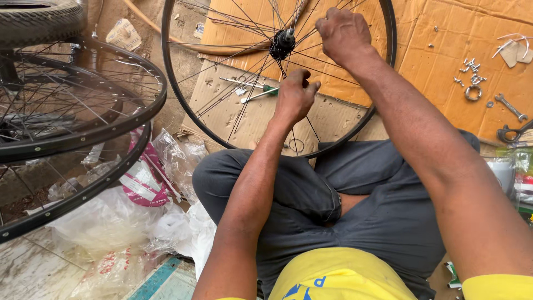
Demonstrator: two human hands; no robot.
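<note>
A black bicycle wheel rim (176, 89) with thin spokes stands upright against my knees, its black hub (282, 43) near the top centre. My left hand (294, 97) is below the hub, fingers pinched on a spoke. Higher up and to the right of the hub, my right hand (343, 32) is closed around other spokes. I sit cross-legged in grey trousers (311, 194) and a yellow shirt.
Flattened cardboard (444, 50) lies beneath the wheel, with a green-handled screwdriver (258, 93), a spanner (511, 106), small metal parts (472, 72) and pliers (513, 133). More spoked rims (83, 128) and a tyre (39, 19) stand left. Plastic bags (127, 216) litter the floor.
</note>
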